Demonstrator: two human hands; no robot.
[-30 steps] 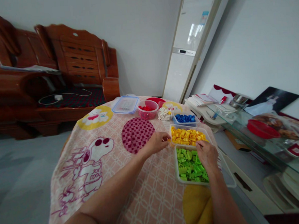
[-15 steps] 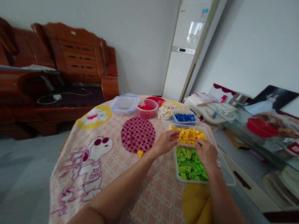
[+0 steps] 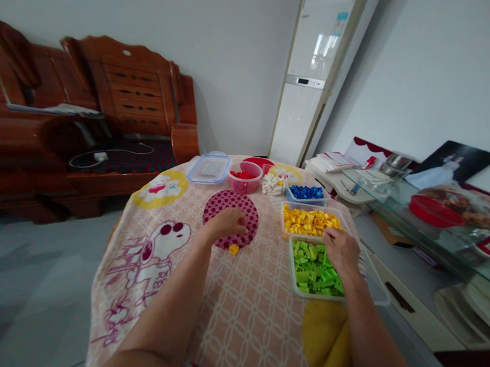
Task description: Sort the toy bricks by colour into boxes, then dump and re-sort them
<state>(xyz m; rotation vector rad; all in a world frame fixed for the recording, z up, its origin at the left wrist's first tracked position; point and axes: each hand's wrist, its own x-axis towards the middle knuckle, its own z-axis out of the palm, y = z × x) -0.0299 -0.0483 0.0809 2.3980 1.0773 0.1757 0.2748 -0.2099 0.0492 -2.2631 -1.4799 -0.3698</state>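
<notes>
A yellow toy brick (image 3: 233,249) lies on the desk (image 3: 248,295) near our curled left hand (image 3: 230,222); we cannot tell if it or our right hand (image 3: 342,248) holds anything. The brick looks light, stiff, best pinched by its sides.

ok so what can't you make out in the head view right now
In the head view:
Left hand: its own curl hides whether it holds anything.
Right hand: the hand itself hides anything pinched in it.
Green bricks: the right hand and forearm cover some at the side.
Wooden bench: cut off by the left edge.
Control panel: markings too small to read.
</notes>
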